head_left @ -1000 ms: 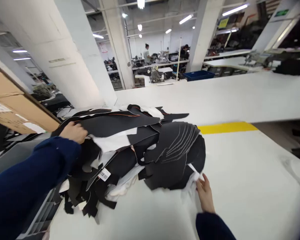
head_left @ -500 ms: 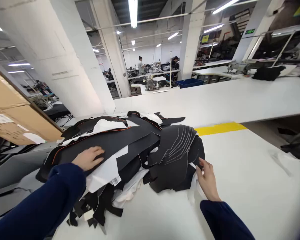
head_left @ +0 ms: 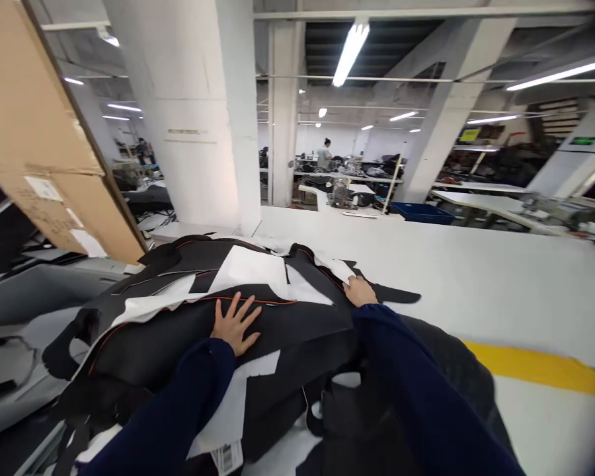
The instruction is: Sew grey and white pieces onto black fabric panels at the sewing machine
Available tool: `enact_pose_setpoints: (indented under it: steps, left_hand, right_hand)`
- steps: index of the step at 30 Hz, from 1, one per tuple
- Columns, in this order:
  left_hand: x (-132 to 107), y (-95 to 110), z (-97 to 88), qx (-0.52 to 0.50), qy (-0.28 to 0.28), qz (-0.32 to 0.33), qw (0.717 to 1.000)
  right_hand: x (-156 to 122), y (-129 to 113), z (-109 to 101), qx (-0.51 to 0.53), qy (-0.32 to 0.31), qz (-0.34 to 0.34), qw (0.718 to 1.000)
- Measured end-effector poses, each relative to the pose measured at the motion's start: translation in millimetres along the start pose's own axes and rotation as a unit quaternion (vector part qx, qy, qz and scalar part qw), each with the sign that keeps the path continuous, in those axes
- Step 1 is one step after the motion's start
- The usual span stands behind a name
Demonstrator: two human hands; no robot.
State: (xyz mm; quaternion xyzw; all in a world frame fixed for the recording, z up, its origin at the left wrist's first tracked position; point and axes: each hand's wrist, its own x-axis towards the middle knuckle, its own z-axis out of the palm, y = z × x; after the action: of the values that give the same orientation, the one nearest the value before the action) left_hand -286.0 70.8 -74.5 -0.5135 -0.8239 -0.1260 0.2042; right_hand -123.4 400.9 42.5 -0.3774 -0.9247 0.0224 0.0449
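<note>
A pile of cut black fabric pieces [head_left: 302,324], some with orange edging, lies before me with white pieces between them. My left hand [head_left: 235,324] rests on a large black piece, its fingers spread and nothing held. At the far right of the pile, my right hand [head_left: 359,291] has its bent fingers closed at the edge of a white fabric piece [head_left: 338,269], beside a black strip [head_left: 399,294]. Its fingertips are partly hidden. A white sheet [head_left: 250,266] lies on top of the pile. Near the front, a printed label [head_left: 228,457] shows.
A white table [head_left: 540,423] with a yellow strip [head_left: 540,367] extends to the right, and another white tabletop [head_left: 476,264] lies beyond. A cardboard box [head_left: 64,198] stands at left by a thick pillar [head_left: 198,132]. Grey padded material [head_left: 44,291] lies at left. A person [head_left: 324,155] works far back.
My view has turned left and come closer to the pile. My right hand has moved from the near right stack to the pile's far side. My left hand has spread its fingers on the black piece.
</note>
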Motion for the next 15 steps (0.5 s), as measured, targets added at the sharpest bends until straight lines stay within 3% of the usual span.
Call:
enact_pose_setpoints:
  steps: [4,8,11,15]
  left_hand:
    - [-0.2,-7.0,6.1,0.007,0.034,0.023,0.999]
    - [-1.1,-9.2,10.8,0.017,0.042,0.030,0.999]
    - [-1.9,-10.4,15.1,-0.001,0.052,0.025,0.998]
    - [0.1,-8.7,19.4,-0.025,0.036,0.012,0.999]
  right_hand:
    - [61.8,-43.1,49.7,-0.017,-0.054,-0.062,0.996]
    - [83.4,-80.5,77.8,-0.044,-0.061,-0.084,0.994]
    - [89.2,-88.1,62.2,-0.059,-0.007,-0.059,0.996]
    - [86.6,-78.5,-7.3,-0.064,0.094,-0.037,0.993]
